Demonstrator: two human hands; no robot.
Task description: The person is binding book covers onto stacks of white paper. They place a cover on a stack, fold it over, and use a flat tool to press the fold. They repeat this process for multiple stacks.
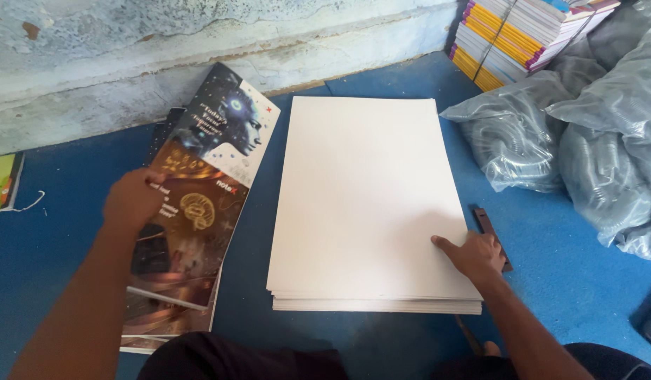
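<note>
Blue floor mat (593,281) below a rough whitewashed wall (128,42) — person seated, looking down at own hands.

Head view, only view. One stack of blank white sheets (368,197) lies flat at centre; edges roughly squared, sheet count too fine to tell. Right hand (473,255) rests on the stack's lower right corner, fingers spread flat against the top sheet, gripping nothing. One dark narrow strip (489,226) on the mat just beside that hand.

Left of the stack: one pile of dark printed covers (199,211) showing a bluish head and a golden brain; several covers, number unclear. Left hand (133,200) is on the top cover's left edge, fingers curled down — whether it pinches the cover, cannot tell; slightly blurred.

Far right: at least three grey plastic bags of wire coils (600,141), heaped together. Top right: one strapped bundle of notebooks (515,35) with yellow and purple spines. Far left edge: one green-covered item (0,181), partly cut off.
</note>
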